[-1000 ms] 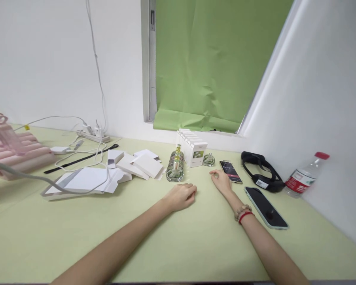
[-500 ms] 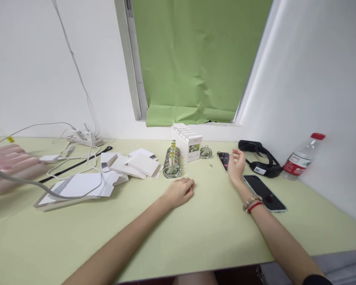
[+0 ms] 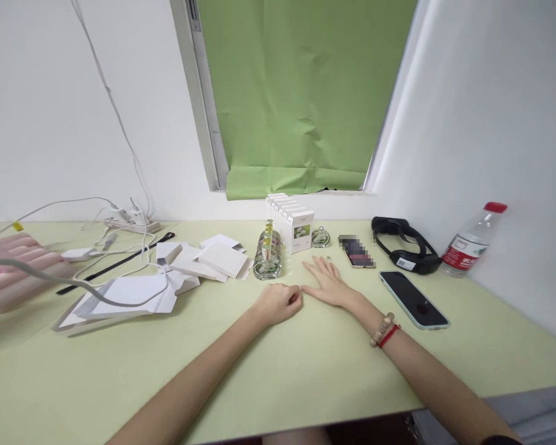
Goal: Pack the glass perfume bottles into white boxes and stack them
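The row of glass bottles (image 3: 267,268) stands on the pale green surface (image 3: 259,383) just beyond the left hand (image 3: 278,303), its long axis running nearly straight away from the person; the bottles are upright, necks pointing up. Beside it on the right, the row of white boxes (image 3: 301,232) stands on end, running back and slightly left, the front box's pictured face turned toward the person. The left hand's fingers are curled in closed; whether they enclose anything, I cannot tell. The right hand (image 3: 328,285) is palm down, fingers spread wide and holding nothing, pointing forward and left, its thumb tip just beside the left hand. A small clear piece (image 3: 328,259) lies near its fingertips; its axis is too small to tell. Behind that, a separate glass bottle (image 3: 321,238) sits just right of the boxes.
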Available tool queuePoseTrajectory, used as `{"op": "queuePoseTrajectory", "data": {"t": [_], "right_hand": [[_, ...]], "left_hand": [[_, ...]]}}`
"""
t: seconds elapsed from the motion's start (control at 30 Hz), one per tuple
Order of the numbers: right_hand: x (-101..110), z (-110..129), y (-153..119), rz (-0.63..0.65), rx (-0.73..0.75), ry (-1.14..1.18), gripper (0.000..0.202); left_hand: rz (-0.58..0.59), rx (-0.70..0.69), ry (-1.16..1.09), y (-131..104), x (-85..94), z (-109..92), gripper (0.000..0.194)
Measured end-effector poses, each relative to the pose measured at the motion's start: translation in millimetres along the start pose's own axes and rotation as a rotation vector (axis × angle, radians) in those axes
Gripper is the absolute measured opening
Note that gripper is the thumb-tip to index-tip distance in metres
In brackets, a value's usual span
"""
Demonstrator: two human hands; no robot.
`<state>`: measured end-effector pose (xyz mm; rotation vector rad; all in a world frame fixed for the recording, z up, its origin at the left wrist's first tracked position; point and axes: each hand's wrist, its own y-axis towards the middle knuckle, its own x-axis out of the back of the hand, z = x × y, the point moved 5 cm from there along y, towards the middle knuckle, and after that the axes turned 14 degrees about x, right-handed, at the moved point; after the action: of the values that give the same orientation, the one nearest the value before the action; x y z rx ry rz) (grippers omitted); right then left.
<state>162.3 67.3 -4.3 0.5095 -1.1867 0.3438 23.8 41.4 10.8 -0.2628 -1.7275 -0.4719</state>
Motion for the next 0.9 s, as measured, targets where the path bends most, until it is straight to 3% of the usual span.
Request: {"op": "queuePoseTrajectory", "data": {"t": [0.13, 0.9], "right_hand": [[-16, 19, -3, 0.126, 0.014, 0.049, 0.058], [-13, 28, -5, 0.117, 0.006, -0.017, 0.055]], "left_hand": [[-0.006, -0.014, 0.011, 0, -0.6, 0, 0.025], [-0.02, 0.022, 0.011, -3, -0.2, -1, 0.019]]}}
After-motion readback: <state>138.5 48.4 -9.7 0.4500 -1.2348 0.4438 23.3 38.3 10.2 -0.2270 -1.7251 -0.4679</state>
